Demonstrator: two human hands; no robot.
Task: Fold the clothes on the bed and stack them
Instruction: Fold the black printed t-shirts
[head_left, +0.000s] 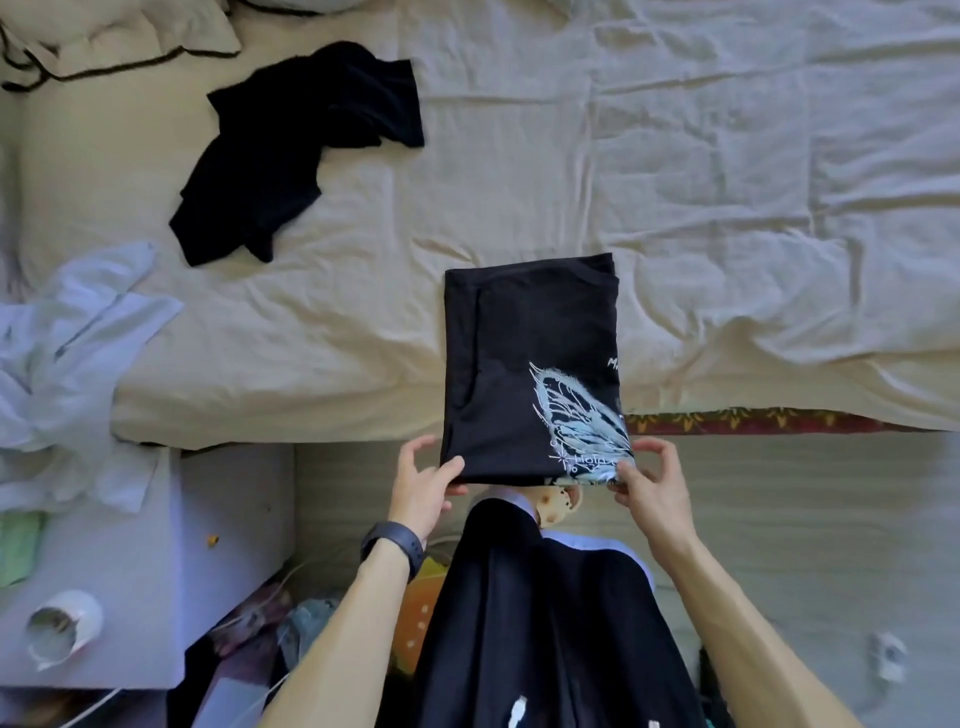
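A black T-shirt with a pale blue butterfly print (524, 364) lies folded into a narrow rectangle on the beige bed sheet (727, 182), its near end hanging past the bed's front edge. My left hand (423, 483) pinches the near left corner, thumb on top. At the near right corner my right hand (649, 480) pinches the cloth by the print. A crumpled black garment (296, 150) lies unfolded at the back left of the bed. A crumpled white garment (67, 374) lies at the left edge.
A white bedside table (156, 571) stands at the lower left with a white cup (62, 629) on it. Beige pillows (104, 36) sit at the top left. Cluttered items and cables (270, 623) lie on the floor by my legs.
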